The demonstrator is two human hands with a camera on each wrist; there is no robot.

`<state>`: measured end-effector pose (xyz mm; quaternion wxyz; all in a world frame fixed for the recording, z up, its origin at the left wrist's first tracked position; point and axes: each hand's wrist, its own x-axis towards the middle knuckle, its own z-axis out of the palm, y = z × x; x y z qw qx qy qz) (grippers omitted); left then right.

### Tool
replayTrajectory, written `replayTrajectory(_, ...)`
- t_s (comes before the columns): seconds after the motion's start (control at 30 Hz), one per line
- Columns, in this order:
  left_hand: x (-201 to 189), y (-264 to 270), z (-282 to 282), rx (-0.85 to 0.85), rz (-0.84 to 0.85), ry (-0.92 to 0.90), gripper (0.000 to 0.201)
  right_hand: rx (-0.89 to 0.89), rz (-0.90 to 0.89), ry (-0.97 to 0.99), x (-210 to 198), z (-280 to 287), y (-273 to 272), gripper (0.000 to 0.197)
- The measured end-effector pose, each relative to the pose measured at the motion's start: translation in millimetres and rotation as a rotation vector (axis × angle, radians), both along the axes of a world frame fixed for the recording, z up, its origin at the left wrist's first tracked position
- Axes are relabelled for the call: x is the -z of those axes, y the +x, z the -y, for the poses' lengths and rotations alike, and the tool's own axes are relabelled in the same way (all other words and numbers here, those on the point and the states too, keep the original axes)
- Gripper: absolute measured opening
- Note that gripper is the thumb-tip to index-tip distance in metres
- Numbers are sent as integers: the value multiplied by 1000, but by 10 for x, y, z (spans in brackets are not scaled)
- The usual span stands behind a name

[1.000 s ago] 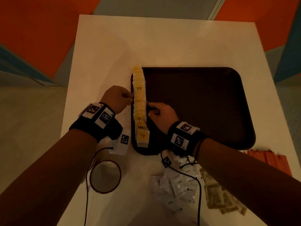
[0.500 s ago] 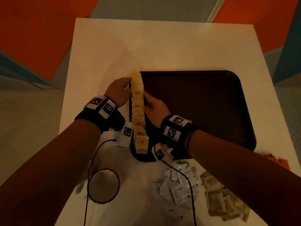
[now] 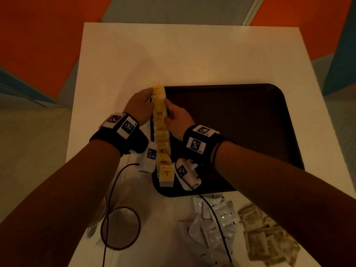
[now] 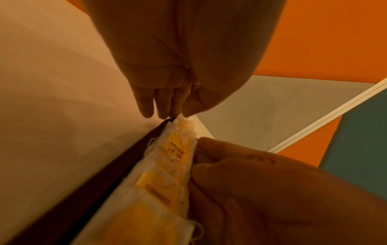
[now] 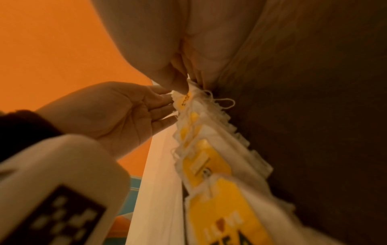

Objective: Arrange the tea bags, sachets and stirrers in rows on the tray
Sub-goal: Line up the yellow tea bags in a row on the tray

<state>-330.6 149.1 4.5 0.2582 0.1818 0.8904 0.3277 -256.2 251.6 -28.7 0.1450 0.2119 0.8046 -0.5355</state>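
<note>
hands (image 3: 139, 107) further up tea bags (image 3: 161, 132)

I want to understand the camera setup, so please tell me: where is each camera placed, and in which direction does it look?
Head: worn on the head, looks down at the table and tray; both forearms show.
Left wrist: looks along the left hand at the tea bag row; the right hand's fingers show.
Right wrist: looks along the right hand at the row; the left palm shows.
All three share the tea bag row.
</note>
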Motion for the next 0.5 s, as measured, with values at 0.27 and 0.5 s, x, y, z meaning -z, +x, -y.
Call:
replayTrajectory(0.27,11,-44,-16,21,-20,46,40,21,-12,4,15,-74,-103,60)
replayTrajectory(0.5,-196,-24,118,-128,9,82,48,111,5,-27,-266,-247,97,56)
